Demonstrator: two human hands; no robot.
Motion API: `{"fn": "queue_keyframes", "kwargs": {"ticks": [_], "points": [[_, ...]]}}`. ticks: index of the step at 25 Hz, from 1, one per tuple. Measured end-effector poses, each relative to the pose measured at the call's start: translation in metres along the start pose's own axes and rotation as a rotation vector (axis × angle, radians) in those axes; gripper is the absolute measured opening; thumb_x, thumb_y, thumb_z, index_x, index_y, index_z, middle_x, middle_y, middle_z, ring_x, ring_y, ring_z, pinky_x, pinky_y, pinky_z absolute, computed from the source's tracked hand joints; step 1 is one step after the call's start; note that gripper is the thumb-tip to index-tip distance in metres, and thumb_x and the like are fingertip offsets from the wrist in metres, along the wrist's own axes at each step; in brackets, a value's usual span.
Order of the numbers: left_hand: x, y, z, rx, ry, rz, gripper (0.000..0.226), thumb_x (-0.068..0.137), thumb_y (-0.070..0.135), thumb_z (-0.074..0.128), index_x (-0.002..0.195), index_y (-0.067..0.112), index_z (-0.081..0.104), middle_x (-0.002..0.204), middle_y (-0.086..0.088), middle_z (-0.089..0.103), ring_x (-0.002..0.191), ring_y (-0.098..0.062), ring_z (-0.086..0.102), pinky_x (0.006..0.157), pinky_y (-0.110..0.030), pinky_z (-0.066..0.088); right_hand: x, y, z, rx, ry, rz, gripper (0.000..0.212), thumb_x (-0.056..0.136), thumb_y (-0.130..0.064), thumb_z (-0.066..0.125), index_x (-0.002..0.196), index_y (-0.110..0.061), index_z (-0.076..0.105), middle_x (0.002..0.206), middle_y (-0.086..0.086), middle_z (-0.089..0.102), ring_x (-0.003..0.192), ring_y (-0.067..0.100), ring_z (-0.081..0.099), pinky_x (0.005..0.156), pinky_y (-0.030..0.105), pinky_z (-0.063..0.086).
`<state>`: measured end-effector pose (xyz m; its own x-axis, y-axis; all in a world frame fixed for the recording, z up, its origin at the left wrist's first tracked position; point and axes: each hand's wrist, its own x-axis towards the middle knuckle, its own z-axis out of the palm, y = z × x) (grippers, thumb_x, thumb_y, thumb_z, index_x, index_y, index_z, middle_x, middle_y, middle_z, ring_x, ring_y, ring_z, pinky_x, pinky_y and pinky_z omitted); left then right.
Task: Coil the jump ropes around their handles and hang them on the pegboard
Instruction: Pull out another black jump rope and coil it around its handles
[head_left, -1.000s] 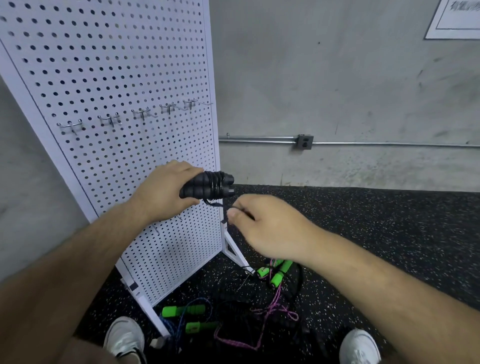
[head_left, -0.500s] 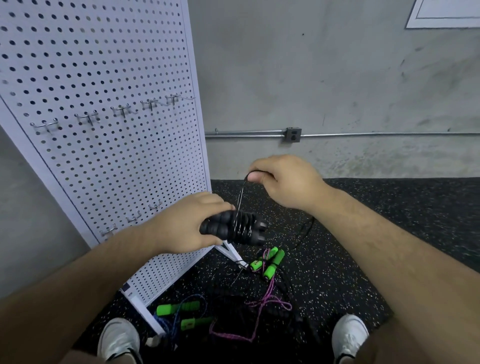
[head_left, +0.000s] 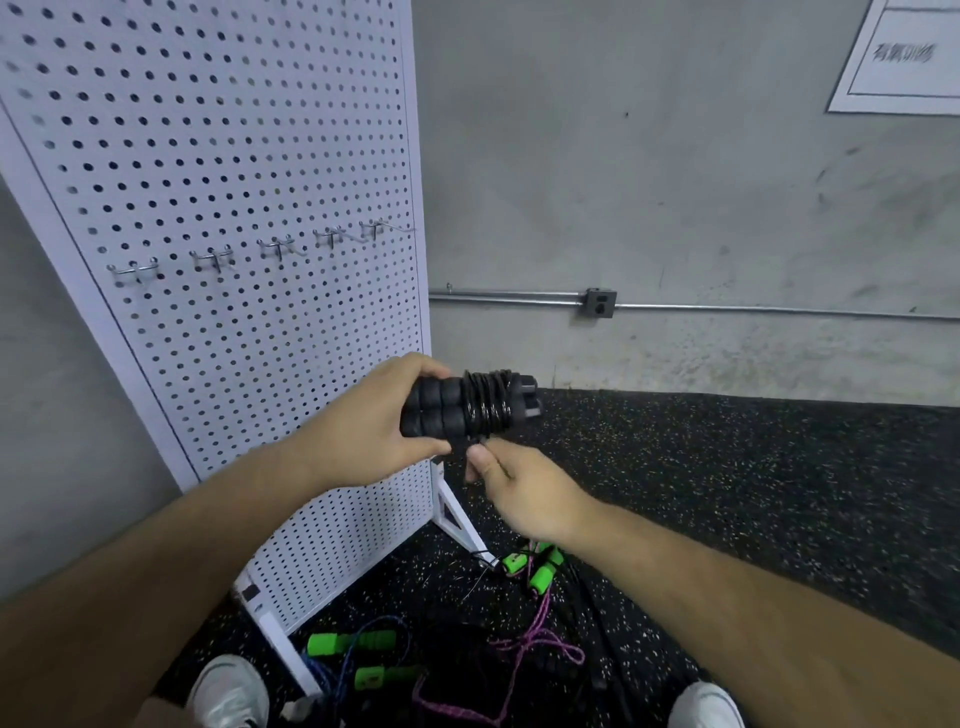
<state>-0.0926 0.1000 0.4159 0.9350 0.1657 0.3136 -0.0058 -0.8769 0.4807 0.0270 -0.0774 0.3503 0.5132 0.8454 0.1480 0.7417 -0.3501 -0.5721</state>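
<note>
Grips black handles (head_left: 436, 410) with left hand (head_left: 363, 431), mid-frame; pinches rope end (head_left: 479, 441) with right hand (head_left: 524, 491). Looks almost wound. Needs hanging on bare hooks (head_left: 278, 248), upper left; then ropes (head_left: 524, 642) at bottom.

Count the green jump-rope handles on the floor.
4 green handles: two beside the left shoe, two by the pegboard foot. Others may be hidden in the rope tangle.
</note>
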Motion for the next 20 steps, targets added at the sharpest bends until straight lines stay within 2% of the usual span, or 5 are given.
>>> {"fn": "queue_keyframes", "kwargs": {"ticks": [4, 8, 12, 16, 20], "points": [[0.013, -0.019, 0.004, 0.082, 0.043, -0.033, 0.063, 0.078, 0.031, 0.086, 0.128, 0.027, 0.049, 0.117, 0.012, 0.052, 0.106, -0.001, 0.05, 0.099, -0.025, 0.042, -0.008, -0.023, 0.018, -0.046, -0.052, 0.004, 0.032, 0.109, -0.04, 0.03, 0.089, -0.017, 0.042, 0.071, -0.002, 0.048, 0.06, 0.014, 0.046, 0.049, 0.03, 0.029], [0.019, -0.038, 0.005, 0.179, 0.088, -0.103, 0.063, 0.076, 0.036, 0.087, 0.127, 0.028, 0.051, 0.113, 0.009, 0.054, 0.104, -0.009, 0.052, 0.095, -0.033, 0.046, -0.025, -0.047, 0.019, -0.073, -0.144, -0.059, 0.035, 0.109, -0.041, 0.03, 0.091, -0.014, 0.043, 0.072, -0.001, 0.047, 0.058, 0.013, 0.043, 0.048, 0.027, 0.026], [0.017, -0.047, 0.012, 0.257, 0.021, -0.04, 0.057, 0.077, 0.037, 0.085, 0.122, 0.03, 0.051, 0.108, 0.008, 0.056, 0.1, -0.01, 0.052, 0.093, -0.038, 0.048, -0.032, -0.069, -0.004, -0.133, -0.07, -0.125, 0.034, 0.108, -0.04, 0.033, 0.086, -0.017, 0.046, 0.073, 0.0, 0.052, 0.058, 0.012, 0.046, 0.048, 0.025, 0.025], [0.014, -0.041, 0.02, 0.271, -0.053, 0.015, 0.055, 0.078, 0.038, 0.082, 0.122, 0.032, 0.05, 0.108, 0.011, 0.055, 0.101, -0.009, 0.051, 0.089, -0.032, 0.046, -0.029, -0.069, -0.047, -0.224, 0.019, -0.214, 0.025, 0.103, -0.04, 0.044, 0.086, -0.025, 0.054, 0.069, -0.009, 0.055, 0.058, 0.007, 0.051, 0.05, 0.025, 0.034], [0.001, -0.027, 0.031, 0.283, -0.175, 0.052, 0.056, 0.079, 0.038, 0.083, 0.122, 0.031, 0.048, 0.109, 0.018, 0.049, 0.103, -0.003, 0.046, 0.087, -0.021, 0.037, -0.017, -0.047, -0.069, -0.398, 0.184, -0.357, 0.023, 0.1, -0.039, 0.05, 0.095, -0.025, 0.068, 0.084, -0.011, 0.062, 0.076, 0.013, 0.058, 0.062, 0.03, 0.045]]}}
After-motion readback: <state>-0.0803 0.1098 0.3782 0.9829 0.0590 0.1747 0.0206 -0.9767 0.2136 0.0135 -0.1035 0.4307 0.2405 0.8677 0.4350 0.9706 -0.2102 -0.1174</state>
